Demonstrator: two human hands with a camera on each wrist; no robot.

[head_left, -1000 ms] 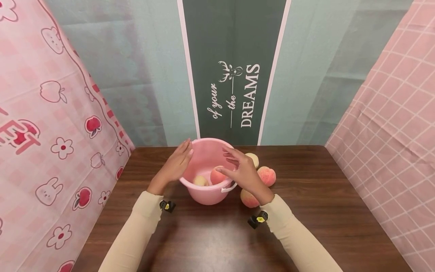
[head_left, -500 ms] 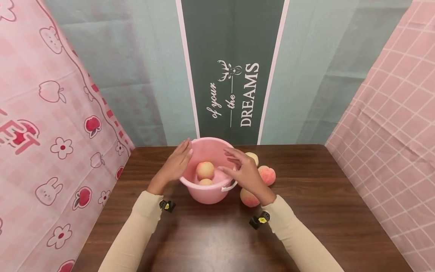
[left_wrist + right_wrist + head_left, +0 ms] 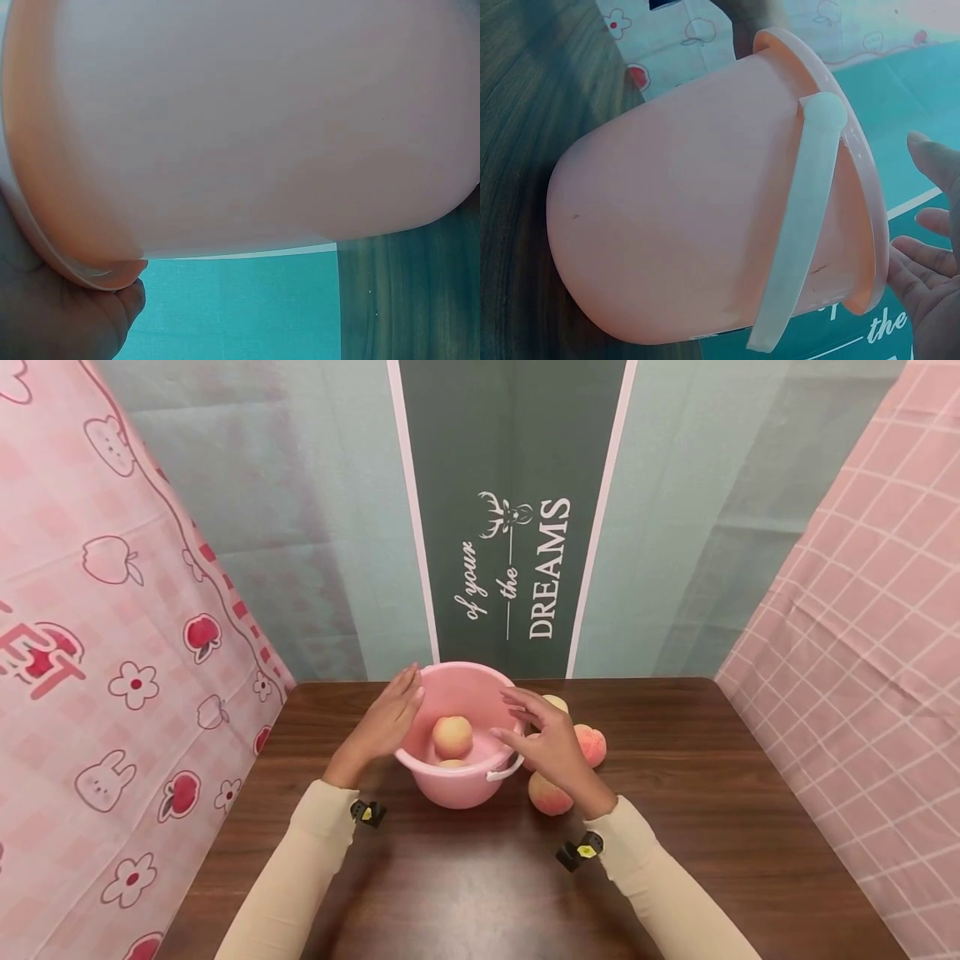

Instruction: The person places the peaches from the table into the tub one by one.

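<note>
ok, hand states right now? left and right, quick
Left hand: open, fingers nearly straight, resting against the pink bucket.
Right hand: open, thumb and fingers apart, at the opposite side of the bucket; holding nothing.

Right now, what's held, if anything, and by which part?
No clear grip: the left hand rests against the pink bucket's rim; the right hand holds nothing.

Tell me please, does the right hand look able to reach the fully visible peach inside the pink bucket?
Probably yes. The right hand holds nothing and is beside the open top of the pink bucket, so the way down to the peach looks free. The white handle hangs outside.
</note>
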